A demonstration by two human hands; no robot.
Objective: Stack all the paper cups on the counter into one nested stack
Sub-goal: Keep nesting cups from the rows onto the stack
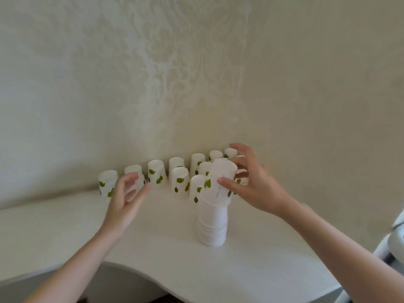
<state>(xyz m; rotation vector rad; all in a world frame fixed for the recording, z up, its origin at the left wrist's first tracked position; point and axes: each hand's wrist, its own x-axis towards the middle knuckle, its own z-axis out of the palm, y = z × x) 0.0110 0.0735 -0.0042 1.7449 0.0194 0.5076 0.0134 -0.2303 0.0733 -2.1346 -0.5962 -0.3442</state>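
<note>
On the white curved-edge desk (65, 232), a nested stack of upturned white paper cups (212, 226) stands near the front. Right hand (251, 184) grips the tilted top cup (220, 182) by its sides. Left hand (126, 193) hovers open, holding nothing, before the row of leaf-printed upturned paper cups (156, 173) along the wall.

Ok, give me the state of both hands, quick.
Left hand: open, empty, reaching toward the row of cups.
Right hand: closed on the top cup of the stack.
</note>
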